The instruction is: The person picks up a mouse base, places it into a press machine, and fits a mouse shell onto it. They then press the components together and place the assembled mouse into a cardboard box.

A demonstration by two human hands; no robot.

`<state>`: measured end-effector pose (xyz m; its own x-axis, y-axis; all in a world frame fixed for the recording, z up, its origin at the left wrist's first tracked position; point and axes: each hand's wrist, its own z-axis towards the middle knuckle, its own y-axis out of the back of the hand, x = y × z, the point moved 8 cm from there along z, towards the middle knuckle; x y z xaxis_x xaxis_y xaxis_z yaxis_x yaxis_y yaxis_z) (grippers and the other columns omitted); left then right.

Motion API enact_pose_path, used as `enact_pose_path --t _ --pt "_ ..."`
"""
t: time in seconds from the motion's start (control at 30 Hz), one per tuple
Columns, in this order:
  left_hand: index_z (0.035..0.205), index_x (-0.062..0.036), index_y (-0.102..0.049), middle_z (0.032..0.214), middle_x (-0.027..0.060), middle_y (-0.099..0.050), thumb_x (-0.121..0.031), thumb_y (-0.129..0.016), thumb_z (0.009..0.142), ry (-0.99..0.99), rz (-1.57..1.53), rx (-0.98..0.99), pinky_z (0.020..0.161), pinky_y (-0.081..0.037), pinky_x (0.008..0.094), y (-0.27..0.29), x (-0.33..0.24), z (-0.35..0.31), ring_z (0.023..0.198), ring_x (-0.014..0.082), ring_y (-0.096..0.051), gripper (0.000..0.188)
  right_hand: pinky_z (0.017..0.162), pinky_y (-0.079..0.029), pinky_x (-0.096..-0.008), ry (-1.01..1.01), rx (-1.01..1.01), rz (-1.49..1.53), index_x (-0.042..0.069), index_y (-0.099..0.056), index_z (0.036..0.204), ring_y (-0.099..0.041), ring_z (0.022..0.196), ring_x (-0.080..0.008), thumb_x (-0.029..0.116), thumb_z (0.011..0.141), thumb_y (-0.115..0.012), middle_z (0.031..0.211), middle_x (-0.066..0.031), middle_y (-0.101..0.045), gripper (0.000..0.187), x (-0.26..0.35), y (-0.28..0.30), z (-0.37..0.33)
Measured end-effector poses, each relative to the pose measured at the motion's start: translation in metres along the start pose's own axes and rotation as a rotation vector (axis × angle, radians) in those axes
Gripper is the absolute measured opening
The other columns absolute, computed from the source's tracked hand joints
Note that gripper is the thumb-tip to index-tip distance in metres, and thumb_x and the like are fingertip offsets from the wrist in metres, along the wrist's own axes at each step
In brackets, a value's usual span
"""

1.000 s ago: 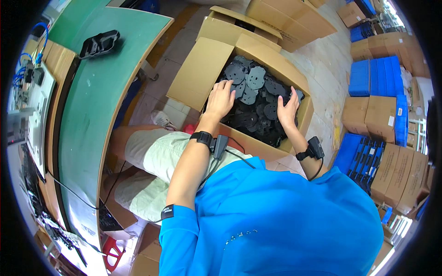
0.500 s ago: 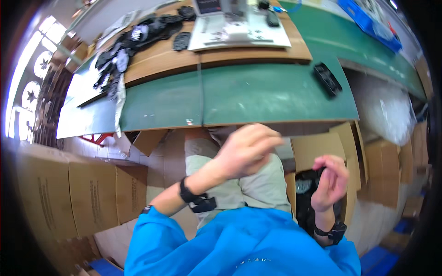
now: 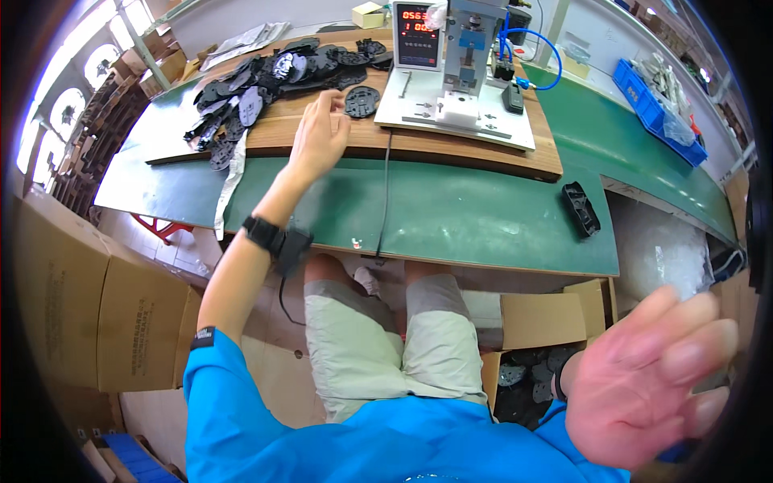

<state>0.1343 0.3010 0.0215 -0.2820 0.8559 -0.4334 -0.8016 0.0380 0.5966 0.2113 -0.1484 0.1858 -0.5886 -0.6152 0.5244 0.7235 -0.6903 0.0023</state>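
Note:
My left hand (image 3: pixel 320 138) is over the wooden board (image 3: pixel 475 151), fingers stretched forward and thumb apart, with nothing visible in it. Just right of its fingertips lies a single round black plastic part (image 3: pixel 362 102). A heap of similar black plastic parts (image 3: pixel 278 68) spreads to the left of and beyond the hand. My right hand (image 3: pixel 656 370) is raised close to the camera at the lower right, palm showing and fingers spread, holding nothing. Behind it, an open cardboard box (image 3: pixel 543 318) holds several black parts.
A press-like machine (image 3: pixel 467 48) with a red digital display (image 3: pixel 417 36) and a white base stands on the board. A black plastic tray-like piece (image 3: pixel 580 209) lies on the green table (image 3: pixel 483 217). A blue bin (image 3: pixel 656 113) sits far right; closed cartons (image 3: pixel 145 314) stand left.
My left hand has moved forward from above my lap to the board beside the round part. My right hand has come up and right, opening wide. The view has tilted up, showing more of the machine.

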Motion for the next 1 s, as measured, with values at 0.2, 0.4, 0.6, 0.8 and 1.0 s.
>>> enact_pose_path --t 0.2,0.4,0.6,0.8,1.0 --pt "0.138 -0.0075 -0.059 0.142 0.0151 -0.064 -0.031 -0.066 0.100 -0.016 0.264 0.176 0.116 -0.039 0.0502 -0.061 0.063 0.027 0.138 0.0348 -0.054 0.046 0.091 -0.034 -0.0395 0.147 -0.070 0.110 0.025 -0.064 0.135 -0.044 0.106 -0.0133 0.040 0.108 -0.052 0.116 0.0070 -0.056 0.032 0.001 0.030 0.015" --pt "0.128 -0.0091 -0.069 0.145 0.0109 -0.063 -0.034 -0.065 0.099 0.017 0.243 0.168 0.116 -0.037 0.0502 -0.059 0.068 0.020 0.141 0.0337 -0.052 0.038 0.093 -0.033 -0.0399 0.115 -0.091 0.158 0.024 -0.063 0.135 -0.043 0.109 -0.0111 0.040 0.107 -0.053 0.123 0.0104 -0.058 0.034 -0.002 0.025 0.020" --pt "0.126 -0.0092 -0.069 0.143 0.0123 -0.064 -0.030 -0.068 0.097 0.019 0.222 0.167 0.116 -0.039 0.0510 -0.057 0.066 0.017 0.140 0.0336 -0.053 0.036 0.095 -0.031 -0.0395 -0.029 -0.045 0.234 0.022 -0.064 0.134 -0.045 0.113 -0.0056 0.027 0.105 -0.055 0.130 0.0130 -0.062 0.030 -0.012 -0.001 0.022" --pt "0.125 -0.0081 -0.070 0.142 0.0134 -0.064 -0.025 -0.069 0.096 0.030 0.230 0.164 0.114 -0.040 0.0487 -0.054 0.067 0.018 0.137 0.0355 -0.054 0.034 0.095 -0.032 -0.0388 -0.078 -0.024 0.329 0.021 -0.068 0.129 -0.046 0.110 -0.0031 0.019 0.106 -0.054 0.123 0.0138 -0.066 0.026 -0.040 -0.013 0.028" --pt "0.122 -0.0085 -0.070 0.138 0.0138 -0.065 -0.028 -0.070 0.095 0.025 0.204 0.152 0.115 -0.039 0.0497 -0.057 0.053 0.019 0.136 0.0349 -0.054 0.033 0.074 -0.050 -0.0459 0.030 0.132 0.738 0.025 -0.068 0.137 -0.062 0.098 -0.0277 0.042 0.114 -0.047 0.126 -0.0171 -0.067 0.036 -0.058 -0.011 0.025"
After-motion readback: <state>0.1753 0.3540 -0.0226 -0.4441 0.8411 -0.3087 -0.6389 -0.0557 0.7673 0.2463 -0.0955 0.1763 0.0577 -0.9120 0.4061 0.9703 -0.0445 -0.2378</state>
